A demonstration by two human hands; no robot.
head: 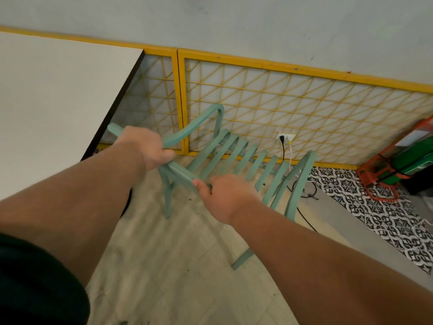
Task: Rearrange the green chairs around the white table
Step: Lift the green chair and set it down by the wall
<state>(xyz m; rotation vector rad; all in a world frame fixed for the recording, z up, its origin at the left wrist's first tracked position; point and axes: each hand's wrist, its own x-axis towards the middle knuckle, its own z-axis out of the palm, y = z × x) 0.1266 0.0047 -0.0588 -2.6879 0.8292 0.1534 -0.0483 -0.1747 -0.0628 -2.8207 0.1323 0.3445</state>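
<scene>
A green chair [241, 158] with a slatted seat and curved armrests stands on the floor just right of the white table [51, 109]. My left hand [150, 148] grips the chair's curved top rail near the table's dark edge. My right hand [225, 198] is closed around the chair's frame a little lower and to the right. The chair looks tilted toward me, and its front legs are partly hidden behind my arms.
A yellow lattice panel [281, 99] lines the wall behind the chair, with a wall socket [285, 137] and cables running down to the floor. An orange and green machine [403, 160] sits at the right on patterned tiles [375, 207].
</scene>
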